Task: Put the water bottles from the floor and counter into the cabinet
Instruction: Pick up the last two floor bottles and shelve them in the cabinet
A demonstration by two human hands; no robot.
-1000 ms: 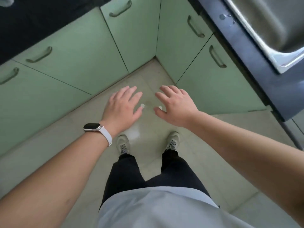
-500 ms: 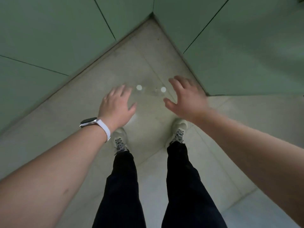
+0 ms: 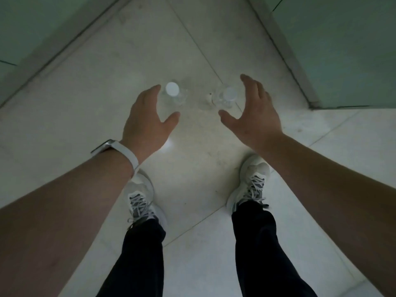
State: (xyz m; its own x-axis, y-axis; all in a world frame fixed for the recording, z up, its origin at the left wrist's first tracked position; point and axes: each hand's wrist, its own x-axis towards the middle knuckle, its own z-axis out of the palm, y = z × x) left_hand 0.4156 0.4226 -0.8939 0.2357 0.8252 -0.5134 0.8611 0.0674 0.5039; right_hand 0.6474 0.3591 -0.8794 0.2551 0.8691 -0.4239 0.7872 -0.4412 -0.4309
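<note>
clear plastic with white caps: two water bottles stood upright on the pale tiled floor point(image 3: 192, 50), their long axes pointing straight up at the camera, so mostly the caps showed. the left bottle point(image 3: 172, 93) sat between the fingers and thumb of the left hand point(image 3: 145, 118), just inside the curve of the fingers; whether skin met plastic i could not tell. the right bottle point(image 3: 227, 96) sat the same way inside the right hand point(image 3: 255, 114). each hand was nearer its own bottle, one apiece. both hands were spread, thumbs held wide from the fingers in a loose c, gripping nothing. the bottles stood near each other but apart. by my judgement, the coming move was to close each hand round a bottle's body from the side, below the cap. counted: two bottles, two hands, one white watch band point(image 3: 130, 155) on the left wrist. green cabinet doors point(image 3: 342, 50) lay beyond the fingertips.
</note>
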